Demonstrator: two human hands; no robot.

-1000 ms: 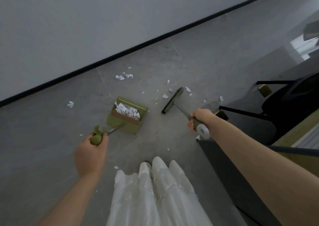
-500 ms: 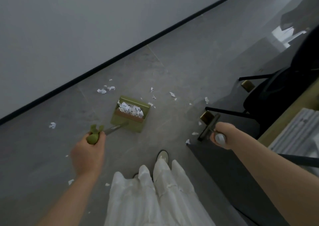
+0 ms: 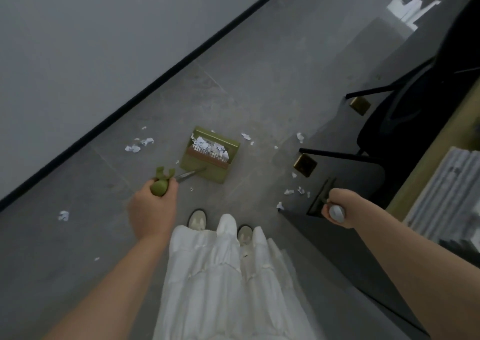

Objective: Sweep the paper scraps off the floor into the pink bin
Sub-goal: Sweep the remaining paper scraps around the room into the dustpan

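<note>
My left hand (image 3: pixel 153 210) grips the green handle of an olive dustpan (image 3: pixel 207 167) that stands on the grey floor, with white paper scraps (image 3: pixel 211 147) piled inside it. My right hand (image 3: pixel 337 208) grips the grey handle of a dark broom (image 3: pixel 320 199), whose head sits low at the right beside a dark panel. Loose paper scraps lie near the wall (image 3: pixel 137 145), beside the broom head (image 3: pixel 294 190) and past the dustpan (image 3: pixel 246 136). No pink bin is in view.
A black chair (image 3: pixel 405 121) with brass-capped feet (image 3: pixel 305 164) stands at the right. A dark panel (image 3: pixel 350 251) runs along the floor below my right arm. A wooden desk edge with stacked papers (image 3: pixel 446 191) is at far right. My white skirt and shoes (image 3: pixel 197 220) are below.
My right hand pulled the broom back from the scraps beyond the dustpan toward my right side, near the chair leg. The view swung right. The left hand stayed on the dustpan handle.
</note>
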